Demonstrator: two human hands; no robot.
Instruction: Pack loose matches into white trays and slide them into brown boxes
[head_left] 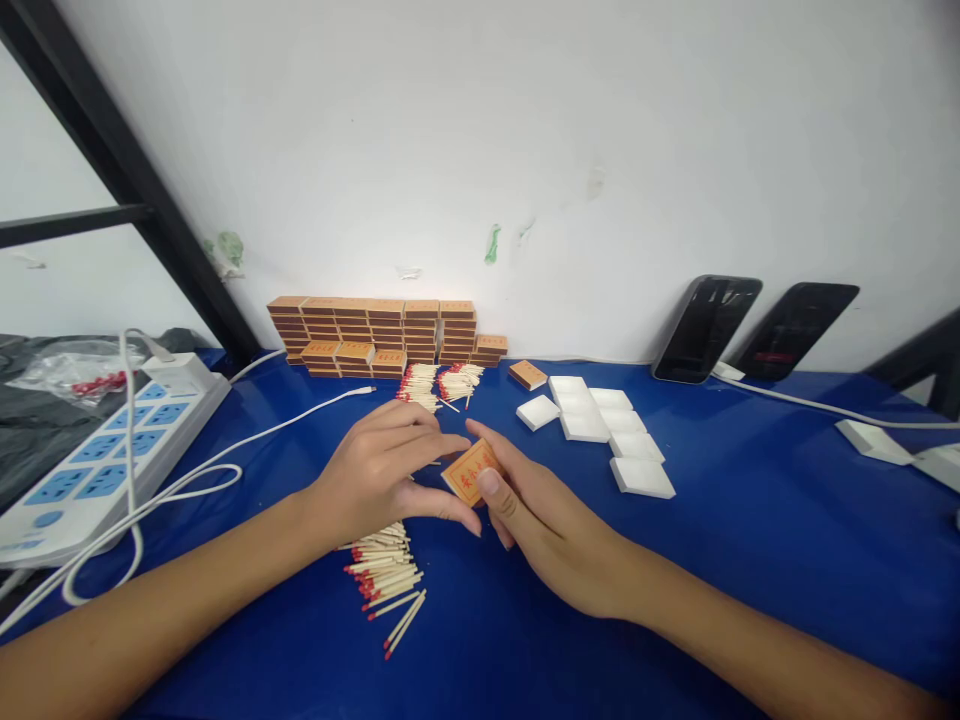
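In the head view, an orange matchbox (466, 476) with red lettering is held tilted above the blue table. My right hand (559, 530) grips it, thumb lying across its printed face and fingers behind. My left hand (382, 465) curves around the box's left end, forefinger at the upper edge and thumb at the lower edge. Under and below the left hand lies a loose pile of red-tipped matches (386, 570). Two more match heaps (418, 386) lie beyond the hands.
Stacked matchboxes (345, 330) line the wall, and a single matchbox (527, 375) lies right of them. Several white inner trays (585, 427) spread to the right. Two phones (709, 330) lean on the wall. A power strip (112, 450) and white cables occupy the left.
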